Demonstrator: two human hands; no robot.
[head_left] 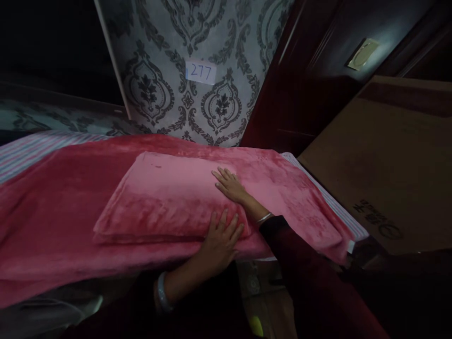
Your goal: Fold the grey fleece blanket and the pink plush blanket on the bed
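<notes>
A pink, plush pillow or folded bundle [169,188] lies on a red-pink plush blanket [60,197]. Its fabric looks the same as the blanket's; whether it is a pillow or a fold I cannot tell. My left hand [222,238] rests on its near right edge, fingers spread and pointing away from me. Farther back, my right hand [229,183] lies flat on its upper right part, fingers spread. Neither hand grips anything. To the right, another pink plush layer [300,202] reaches toward the blanket's end.
Striped cloth [38,150] shows under the blanket at the left and along its right edge. A large cardboard box [391,165] stands at the right. Behind are patterned wallpaper with a paper marked 277 [200,72], a dark red door [300,70] and a dark screen [56,52].
</notes>
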